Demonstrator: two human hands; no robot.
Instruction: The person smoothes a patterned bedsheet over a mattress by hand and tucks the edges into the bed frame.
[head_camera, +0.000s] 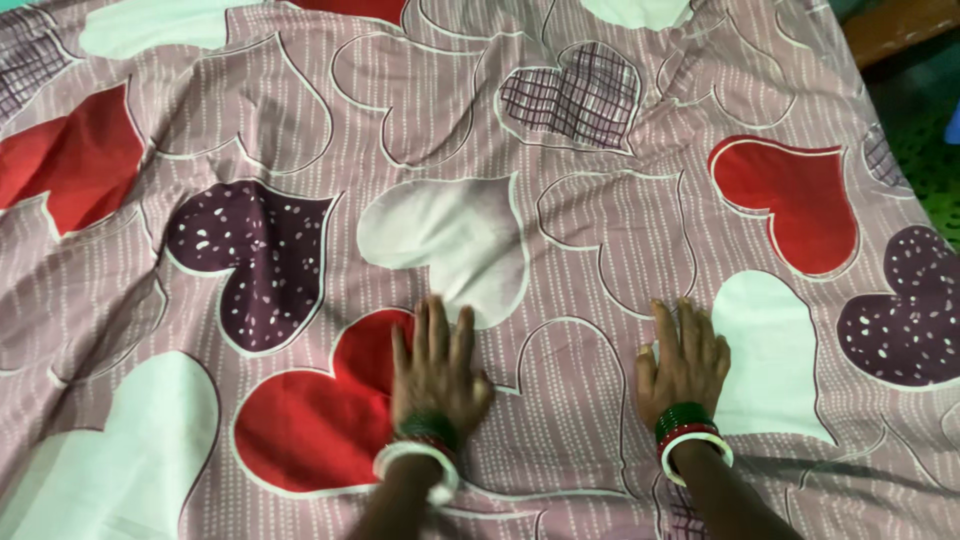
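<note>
In the head view, the left hand (438, 370) and the right hand (685, 362) lie flat, palms down, on the pink bedsheet (590, 220) with heart prints. The fingers (437, 322) are stretched open and grip nothing; the sheet is spread under them and all around.

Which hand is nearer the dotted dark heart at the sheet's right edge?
Right. The right hand lies flat left of that dotted dark heart, a white heart between them; the left hand rests farther left.
</note>
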